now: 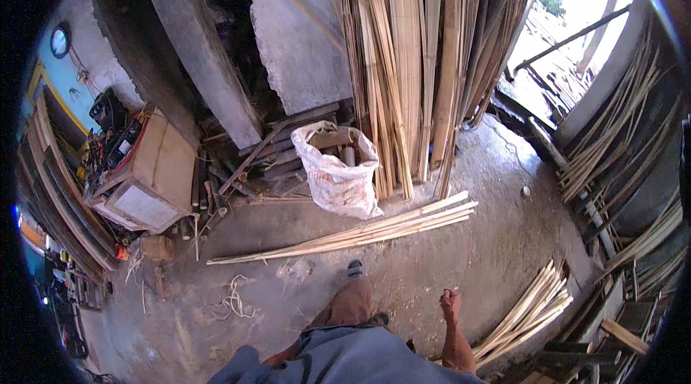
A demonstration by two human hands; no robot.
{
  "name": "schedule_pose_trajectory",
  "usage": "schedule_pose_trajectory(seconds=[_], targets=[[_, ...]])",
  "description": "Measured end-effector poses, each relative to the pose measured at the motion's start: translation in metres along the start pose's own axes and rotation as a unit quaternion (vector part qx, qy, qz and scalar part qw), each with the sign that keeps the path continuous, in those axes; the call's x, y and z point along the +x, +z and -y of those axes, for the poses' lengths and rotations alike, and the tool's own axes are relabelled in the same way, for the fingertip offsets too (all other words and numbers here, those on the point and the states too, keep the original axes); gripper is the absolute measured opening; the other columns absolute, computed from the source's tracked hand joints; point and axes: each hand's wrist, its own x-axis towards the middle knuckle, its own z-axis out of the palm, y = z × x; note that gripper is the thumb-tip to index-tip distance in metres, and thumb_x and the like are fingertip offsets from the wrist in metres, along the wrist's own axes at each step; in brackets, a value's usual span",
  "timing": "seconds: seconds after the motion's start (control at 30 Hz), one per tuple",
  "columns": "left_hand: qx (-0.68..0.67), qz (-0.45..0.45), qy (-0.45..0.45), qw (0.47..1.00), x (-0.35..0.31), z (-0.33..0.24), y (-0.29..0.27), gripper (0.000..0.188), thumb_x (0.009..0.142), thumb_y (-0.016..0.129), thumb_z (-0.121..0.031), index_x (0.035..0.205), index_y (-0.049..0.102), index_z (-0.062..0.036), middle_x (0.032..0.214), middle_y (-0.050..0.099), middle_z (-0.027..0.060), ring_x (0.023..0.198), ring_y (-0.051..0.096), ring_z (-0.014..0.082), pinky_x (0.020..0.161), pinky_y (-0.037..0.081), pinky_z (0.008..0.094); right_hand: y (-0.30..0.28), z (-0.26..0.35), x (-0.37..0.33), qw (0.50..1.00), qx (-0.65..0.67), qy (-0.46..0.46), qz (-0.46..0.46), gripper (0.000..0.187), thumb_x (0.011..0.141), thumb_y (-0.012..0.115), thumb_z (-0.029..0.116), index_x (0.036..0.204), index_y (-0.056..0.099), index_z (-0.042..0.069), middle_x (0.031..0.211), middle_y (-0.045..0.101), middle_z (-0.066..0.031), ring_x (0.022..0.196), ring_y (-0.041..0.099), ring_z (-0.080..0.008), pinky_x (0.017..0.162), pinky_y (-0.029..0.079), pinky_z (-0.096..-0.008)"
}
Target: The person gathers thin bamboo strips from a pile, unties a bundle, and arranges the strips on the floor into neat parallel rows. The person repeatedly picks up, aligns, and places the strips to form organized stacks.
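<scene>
My right hand [450, 303] hangs out in front of my right side, its fingers curled into a fist with nothing showing in it. Nearest to it is a bundle of pale split bamboo strips [524, 310] on the floor at the right. A second bundle of long bamboo strips [345, 238] lies across the floor ahead of my foot. Of my left arm only a bit of forearm shows beside my blue shirt; the left hand is hidden.
A white woven sack [338, 186] holding cut pieces stands by tall bamboo slats [403, 60] leaning on the wall. At left are a wooden cabinet [155, 182] and tangled cord [234, 301] on the floor. Bamboo poles [612, 132] line the right side near a bright doorway.
</scene>
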Motion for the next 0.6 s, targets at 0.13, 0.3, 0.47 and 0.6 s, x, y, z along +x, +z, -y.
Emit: schedule_pose_trajectory(seconds=[0.13, 0.3, 0.47, 0.6], targets=[[-0.023, -0.021, -0.017, 0.999, 0.042, -0.024, -0.034, 0.027, 0.085, 0.052, -0.029, 0.085, 0.069, -0.0079, 0.082, 0.067, 0.0172, 0.079, 0.067, 0.0324, 0.069, 0.052, 0.0445, 0.041, 0.056, 0.046, 0.999, -0.007, 0.010, 0.034, 0.024, 0.092, 0.055, 0.023, 0.078, 0.065, 0.007, 0.062, 0.056, 0.0010, 0.051, 0.051, -0.0103, 0.046, 0.039, -0.0247], [-0.067, -0.120, 0.019, 0.990, 0.117, -0.078, -0.115, 0.025, 0.085, 0.054, -0.028, 0.082, 0.068, -0.0081, 0.078, 0.066, 0.0158, 0.076, 0.067, 0.0297, 0.066, 0.052, 0.0429, 0.071, 0.085, 0.067, 0.972, 0.176, 0.086, 0.129, 0.029, 0.090, 0.060, 0.027, 0.072, 0.059, 0.004, 0.059, 0.053, -0.0014, 0.050, 0.049, -0.0112, 0.045, 0.040, -0.0262], [-0.190, -0.211, 0.061, 0.957, 0.194, -0.189, -0.278, 0.032, 0.088, 0.051, -0.032, 0.083, 0.066, -0.0035, 0.082, 0.062, 0.0256, 0.080, 0.067, 0.0365, 0.068, 0.051, 0.0449, 0.071, 0.097, 0.145, 0.994, 0.047, 0.073, 0.073, 0.030, 0.090, 0.059, 0.028, 0.071, 0.060, 0.004, 0.058, 0.054, -0.0025, 0.049, 0.050, -0.0120, 0.044, 0.041, -0.0285], [-0.401, -0.273, 0.120, 0.866, 0.230, -0.198, -0.363, 0.023, 0.094, 0.055, -0.023, 0.103, 0.064, -0.0042, 0.083, 0.068, 0.0154, 0.073, 0.067, 0.0228, 0.065, 0.052, 0.0354, 0.126, 0.229, 0.203, 0.986, -0.132, -0.062, 0.076, 0.037, 0.088, 0.054, 0.032, 0.075, 0.064, -0.001, 0.067, 0.063, -0.0182, 0.059, 0.062, -0.0301, 0.055, 0.048, -0.0387]])
